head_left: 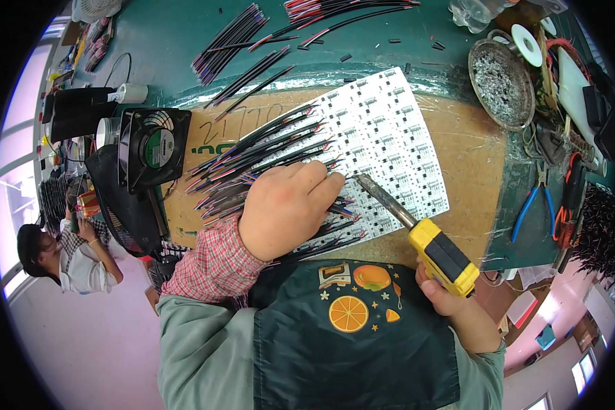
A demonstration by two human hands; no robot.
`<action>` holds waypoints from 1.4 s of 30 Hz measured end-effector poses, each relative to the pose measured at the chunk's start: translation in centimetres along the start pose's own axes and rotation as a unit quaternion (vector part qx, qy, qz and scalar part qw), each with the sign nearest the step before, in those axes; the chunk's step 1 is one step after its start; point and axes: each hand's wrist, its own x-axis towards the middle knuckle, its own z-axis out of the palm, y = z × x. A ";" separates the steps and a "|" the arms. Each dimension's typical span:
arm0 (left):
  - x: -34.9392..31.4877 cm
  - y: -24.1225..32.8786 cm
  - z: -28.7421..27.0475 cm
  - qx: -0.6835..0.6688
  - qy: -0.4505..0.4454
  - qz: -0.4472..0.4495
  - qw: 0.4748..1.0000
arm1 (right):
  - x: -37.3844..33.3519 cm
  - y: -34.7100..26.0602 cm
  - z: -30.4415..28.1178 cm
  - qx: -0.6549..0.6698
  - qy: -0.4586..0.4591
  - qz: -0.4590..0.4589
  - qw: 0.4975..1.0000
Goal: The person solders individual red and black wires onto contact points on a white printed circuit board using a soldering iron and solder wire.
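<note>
A white sheet of small circuit boards (384, 140) lies at a slant on the brown work board. Black-sleeved wires (270, 147) with red and blue ends fan out leftward from its left part, in rows. Over these rows my left hand (287, 205) is closed, thumb and fingers pinched on a wire at the sheet; the fingertips are mostly hidden from above. In my right hand (441, 294) is a yellow and black soldering gun (444, 256), gripped by its handle. Its metal tip points up and left, just right of my left fingertips, close to the sheet's surface.
Loose wire bundles (232, 41) lie at the back. At left stands a black fan (155, 150). A metal dish of grey scraps (501, 83), a solder spool (526, 45) and blue-handled pliers (534, 205) are on the right. Another person (72, 256) sits at far left.
</note>
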 end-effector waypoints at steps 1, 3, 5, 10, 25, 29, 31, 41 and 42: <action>0.0 0.0 0.0 0.003 -0.001 0.000 1.000 | 0.1 -0.2 0.0 0.013 0.000 0.002 1.000; 0.0 0.2 -0.2 0.007 -0.002 -0.001 1.000 | 0.0 0.1 -0.2 0.022 -0.005 0.005 1.000; 0.1 0.2 -0.3 0.005 -0.005 -0.002 1.000 | -0.2 0.1 -0.3 0.029 -0.005 0.009 1.000; 0.0 0.3 -0.4 0.008 -0.017 -0.010 1.000 | -0.3 0.2 -0.1 0.045 0.014 -0.001 0.999; -0.6 2.0 -1.9 0.021 0.072 0.132 0.988 | -1.3 0.6 -0.8 0.045 0.013 0.000 0.999; -1.5 1.9 0.6 0.003 0.020 0.040 0.999 | -1.6 0.8 -1.3 0.012 -0.023 0.019 0.999; -1.5 2.0 1.1 0.006 0.017 0.016 1.000 | -1.8 1.0 -1.2 0.025 -0.026 0.017 0.999; -1.6 1.9 1.3 -0.015 0.003 0.005 1.000 | -1.5 0.4 -0.7 0.020 -0.004 0.022 1.000; -1.7 1.8 1.4 -0.012 0.000 0.006 1.000 | -1.5 0.3 -0.7 0.006 -0.007 0.030 1.000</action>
